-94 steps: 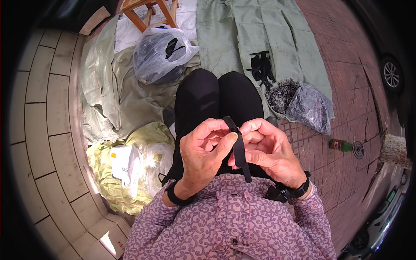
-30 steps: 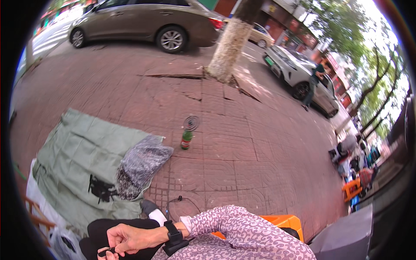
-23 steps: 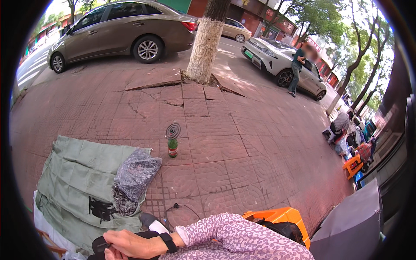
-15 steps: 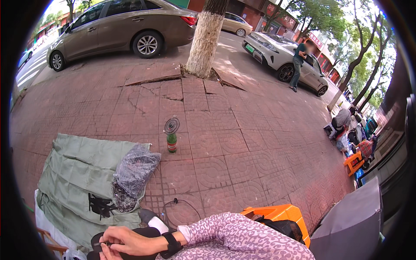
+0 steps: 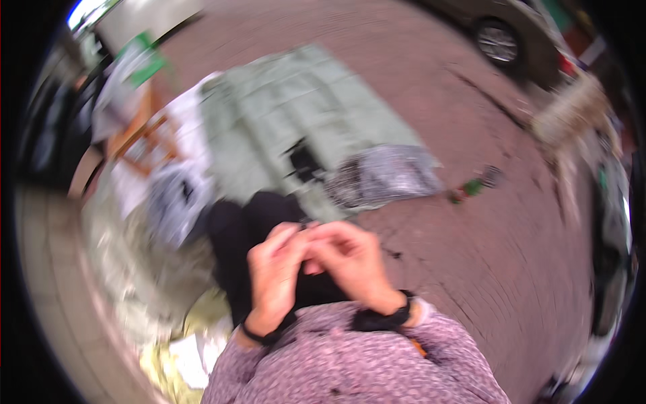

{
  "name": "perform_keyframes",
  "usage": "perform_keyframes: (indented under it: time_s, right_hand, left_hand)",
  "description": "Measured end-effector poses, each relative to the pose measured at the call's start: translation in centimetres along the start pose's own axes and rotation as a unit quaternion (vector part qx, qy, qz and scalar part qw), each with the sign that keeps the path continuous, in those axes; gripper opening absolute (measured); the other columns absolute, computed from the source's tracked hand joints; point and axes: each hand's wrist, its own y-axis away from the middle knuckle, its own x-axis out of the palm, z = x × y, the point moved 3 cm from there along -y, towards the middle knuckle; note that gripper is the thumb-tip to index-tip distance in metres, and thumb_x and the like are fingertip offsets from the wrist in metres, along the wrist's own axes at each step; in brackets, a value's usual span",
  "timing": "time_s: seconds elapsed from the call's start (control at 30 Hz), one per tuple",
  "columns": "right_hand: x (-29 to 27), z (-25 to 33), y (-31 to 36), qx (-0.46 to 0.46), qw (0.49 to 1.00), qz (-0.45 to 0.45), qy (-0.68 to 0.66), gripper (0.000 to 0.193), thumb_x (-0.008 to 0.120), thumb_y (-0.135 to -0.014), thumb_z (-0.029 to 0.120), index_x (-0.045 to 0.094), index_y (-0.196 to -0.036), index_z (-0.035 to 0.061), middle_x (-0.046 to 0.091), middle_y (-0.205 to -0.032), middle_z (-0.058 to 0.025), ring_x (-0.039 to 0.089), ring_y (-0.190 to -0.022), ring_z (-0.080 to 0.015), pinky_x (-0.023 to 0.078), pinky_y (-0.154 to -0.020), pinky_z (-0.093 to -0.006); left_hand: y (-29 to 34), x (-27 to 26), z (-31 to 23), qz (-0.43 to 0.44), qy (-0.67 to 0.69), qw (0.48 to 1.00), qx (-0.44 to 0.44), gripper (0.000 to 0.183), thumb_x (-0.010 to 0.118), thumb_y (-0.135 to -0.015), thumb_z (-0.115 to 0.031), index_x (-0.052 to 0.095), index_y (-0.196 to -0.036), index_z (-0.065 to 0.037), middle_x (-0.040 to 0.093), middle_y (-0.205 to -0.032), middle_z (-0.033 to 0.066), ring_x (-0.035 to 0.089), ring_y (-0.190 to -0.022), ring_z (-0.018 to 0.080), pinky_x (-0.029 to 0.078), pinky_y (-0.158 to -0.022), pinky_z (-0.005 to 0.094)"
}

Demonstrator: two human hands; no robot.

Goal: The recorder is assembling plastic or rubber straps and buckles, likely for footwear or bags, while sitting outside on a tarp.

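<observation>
Above my dark-trousered lap, my left hand (image 5: 274, 273) and my right hand (image 5: 353, 262) meet at the fingertips. Both are closed in a pinch around a small dark piece (image 5: 306, 223), too blurred to name. Beyond my knees a grey-green sheet (image 5: 269, 101) lies on the ground. A bunch of black strips (image 5: 303, 160) rests on it, beside a see-through plastic bag (image 5: 400, 174) with small dark pieces at its mouth.
Left of the sheet are a wooden stool (image 5: 145, 131) and a bluish plastic bag (image 5: 176, 202). A green bottle (image 5: 471, 190) stands on the red paving (image 5: 498, 269) to the right. Farther off are a tree trunk (image 5: 568, 111) and a parked car (image 5: 518, 34).
The view has swung left and down, with blur. Both hands now show over the lap, and the stool and bluish bag have come into fuller view. The fingertips stay pinched together.
</observation>
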Motion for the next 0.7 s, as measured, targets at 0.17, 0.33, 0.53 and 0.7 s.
perform_keyframes:
  time_s: [0.17, 0.33, 0.53, 0.7]
  right_hand:
    - [1.4, -1.1, -1.1, 0.079, 0.989, 0.120, -0.023, 0.011, 0.062, -0.097, 0.004, 0.063, -0.105, -0.0032, 0.068, -0.081, -0.0060, 0.062, -0.062, -0.0091, 0.049, -0.056, -0.0213]
    - [3.1, -1.8, -0.9, 0.120, 0.977, 0.173, -0.027, 0.012, 0.062, -0.098, 0.006, 0.063, -0.106, -0.0028, 0.068, -0.082, -0.0061, 0.062, -0.064, -0.0092, 0.049, -0.058, -0.0212]
    - [3.8, -2.1, -1.3, 0.148, 0.966, 0.206, -0.049, 0.012, 0.058, -0.100, 0.008, 0.062, -0.105, -0.0027, 0.067, -0.079, -0.0086, 0.060, -0.060, -0.0105, 0.048, -0.054, -0.0223]
    - [4.1, -1.8, -1.7, 0.142, 0.964, 0.225, -0.001, 0.012, 0.059, -0.100, 0.008, 0.061, -0.105, -0.0020, 0.066, -0.075, -0.0082, 0.057, -0.056, -0.0099, 0.044, -0.050, -0.0226]
  left_hand:
    - [1.0, -1.6, -1.8, -0.053, -0.057, 0.994, 0.079, 0.018, 0.065, -0.094, -0.001, 0.066, -0.106, 0.011, 0.064, -0.105, 0.0090, 0.061, -0.071, 0.0088, 0.051, -0.065, 0.0227]
    - [1.5, -4.1, -2.6, -0.002, -0.034, 0.999, 0.023, 0.022, 0.067, -0.092, -0.002, 0.066, -0.111, 0.009, 0.061, -0.098, 0.0077, 0.067, -0.064, 0.0120, 0.052, -0.051, 0.0222]
    - [1.7, -5.5, -2.2, -0.037, -0.102, 0.992, 0.060, 0.013, 0.068, -0.091, -0.002, 0.069, -0.100, 0.008, 0.064, -0.093, 0.0071, 0.064, -0.064, 0.0095, 0.050, -0.055, 0.0218]
    - [2.0, -5.3, -2.6, -0.113, -0.167, 0.969, 0.145, 0.007, 0.067, -0.091, 0.001, 0.068, -0.089, 0.007, 0.065, -0.084, 0.0067, 0.061, -0.066, 0.0080, 0.049, -0.056, 0.0228]
